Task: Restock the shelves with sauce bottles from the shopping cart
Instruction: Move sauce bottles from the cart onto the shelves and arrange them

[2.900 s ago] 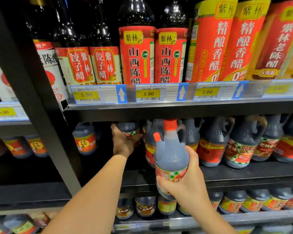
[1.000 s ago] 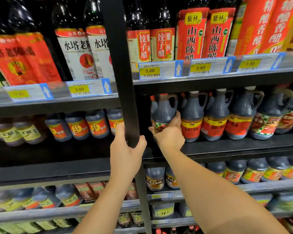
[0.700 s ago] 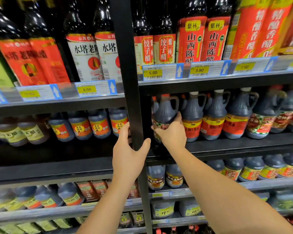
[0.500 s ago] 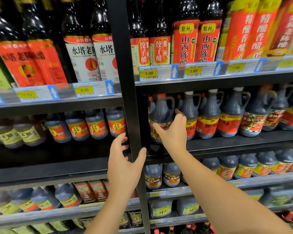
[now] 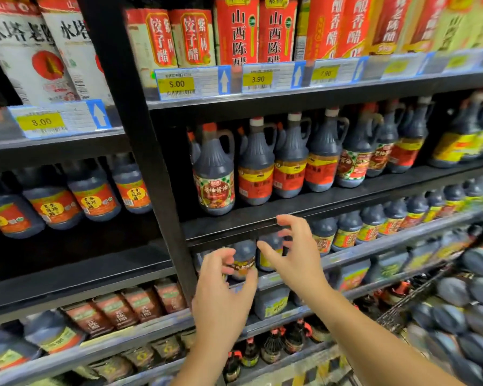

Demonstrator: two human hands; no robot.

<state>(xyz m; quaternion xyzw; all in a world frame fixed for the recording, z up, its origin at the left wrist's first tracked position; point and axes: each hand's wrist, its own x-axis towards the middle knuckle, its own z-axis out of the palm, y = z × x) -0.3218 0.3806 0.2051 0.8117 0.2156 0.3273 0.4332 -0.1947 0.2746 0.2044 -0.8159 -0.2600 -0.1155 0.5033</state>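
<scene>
- Far left, on my feed, white-labelled vinegar bottles [image 5: 25,51] stand on the upper shelf above a yellow price tag [image 5: 41,122] reading 8.00.
- Below them, squat dark bottles with orange labels [image 5: 91,200] sit in a row on the left bay's middle shelf.
- A black upright post [image 5: 140,135] divides the left bay from the right one.
- Just right of the post, a sauce bottle [image 5: 214,174] with a red cap, a handle and a patterned label stands upright at the left end of the middle shelf [image 5: 346,195], at the front edge. Neither hand touches it.
- Next to it, more handled dark bottles with red and yellow labels [image 5: 289,162] line up along the same shelf, close together.
- The left hand [image 5: 223,296] is lower, in front of the shelf beneath, fingers loosely curled and spread, gripping nothing. Whether its fingertips brush the small bottle [image 5: 244,260] behind them I cannot tell.
- The right hand [image 5: 293,260] hangs just below the middle shelf's front edge, fingers splayed apart, empty.
- Further right, small dark bottles [image 5: 371,227] run along the lower shelf.
- At the far right edge, blurred, a wire shopping cart [image 5: 413,296] holds a heap of dark sauce bottles [image 5: 474,305] lying on their sides.
</scene>
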